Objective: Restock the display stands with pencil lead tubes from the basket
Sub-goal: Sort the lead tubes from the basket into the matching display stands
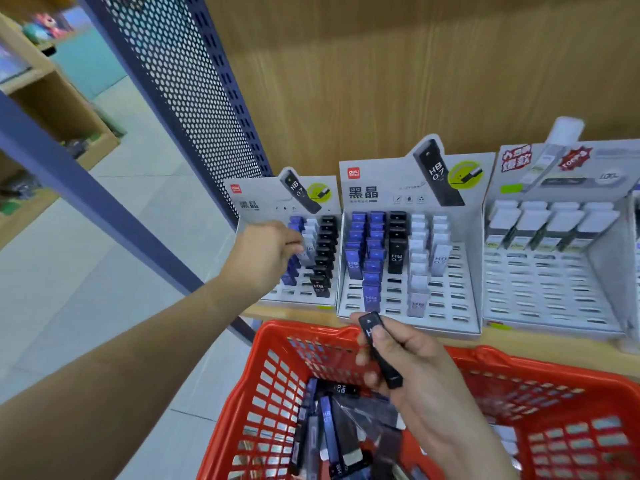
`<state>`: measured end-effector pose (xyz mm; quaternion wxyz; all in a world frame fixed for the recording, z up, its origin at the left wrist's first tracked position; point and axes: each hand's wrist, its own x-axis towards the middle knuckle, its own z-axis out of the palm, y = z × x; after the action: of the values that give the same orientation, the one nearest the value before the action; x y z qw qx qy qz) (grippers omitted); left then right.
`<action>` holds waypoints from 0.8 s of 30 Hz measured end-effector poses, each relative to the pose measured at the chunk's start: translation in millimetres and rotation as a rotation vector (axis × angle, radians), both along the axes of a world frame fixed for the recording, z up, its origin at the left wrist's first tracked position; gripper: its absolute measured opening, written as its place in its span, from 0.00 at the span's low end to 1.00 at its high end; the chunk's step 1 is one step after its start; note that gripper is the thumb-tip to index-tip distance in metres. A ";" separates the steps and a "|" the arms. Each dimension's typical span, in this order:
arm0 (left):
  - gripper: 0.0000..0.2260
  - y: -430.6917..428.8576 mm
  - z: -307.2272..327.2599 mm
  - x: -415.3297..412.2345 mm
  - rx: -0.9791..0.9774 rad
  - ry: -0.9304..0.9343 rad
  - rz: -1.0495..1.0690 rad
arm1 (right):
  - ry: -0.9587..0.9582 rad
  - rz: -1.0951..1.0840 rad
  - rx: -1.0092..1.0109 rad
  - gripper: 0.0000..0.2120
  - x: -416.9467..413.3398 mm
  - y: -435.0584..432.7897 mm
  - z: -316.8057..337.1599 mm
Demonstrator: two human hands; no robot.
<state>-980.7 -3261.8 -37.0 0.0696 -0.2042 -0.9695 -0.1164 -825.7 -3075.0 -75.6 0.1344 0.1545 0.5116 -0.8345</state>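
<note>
Spare tubes [329, 427] lay in the red basket [277, 341] under the right hand [405, 358], clamped on a black tube [379, 351] — the left hand [265, 258] pinched a pale tube [306, 252] in the left stand [256, 199], where a skewed push might topple the black row [325, 247] beside it.

Ahead of me, a wood-grain back panel [415, 71] fills the upper right of the frame. To its left a dark blue perforated metal panel [180, 84] slants down from the top edge. A solid blue beam [86, 188] runs diagonally from the left edge toward the lower middle. A pale wooden shelf board [554, 344] shows as a strip across the right middle. Below me on the left lies a floor of light grey tiles [104, 271]. At the far left stands a wooden cubby unit [52, 109], with blurred colourful toys [45, 27] on top in the upper left corner and a teal surface [86, 60] just beside them.
</note>
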 end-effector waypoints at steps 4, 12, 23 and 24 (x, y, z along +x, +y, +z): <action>0.07 1.6 -1.8 -1.8 -0.038 -0.056 -0.077 | -0.030 0.017 -0.028 0.13 0.3 -1.6 1.6; 0.07 10.8 -18.1 -4.8 0.036 0.019 0.100 | -0.043 -0.033 -0.115 0.10 1.2 -1.1 1.8; 0.05 18.2 39.0 69.3 0.618 -0.610 0.064 | -0.028 -0.298 -0.257 0.11 -3.5 -5.6 9.3; 0.07 17.4 43.0 80.9 0.628 -0.672 0.028 | -0.021 -0.313 -0.252 0.12 -3.4 -6.8 11.0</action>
<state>-899.7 -3244.4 6.0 -0.1885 -0.1112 -0.8587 -0.4634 -829.1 -3081.8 -64.6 0.0265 0.2228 0.3714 -0.9010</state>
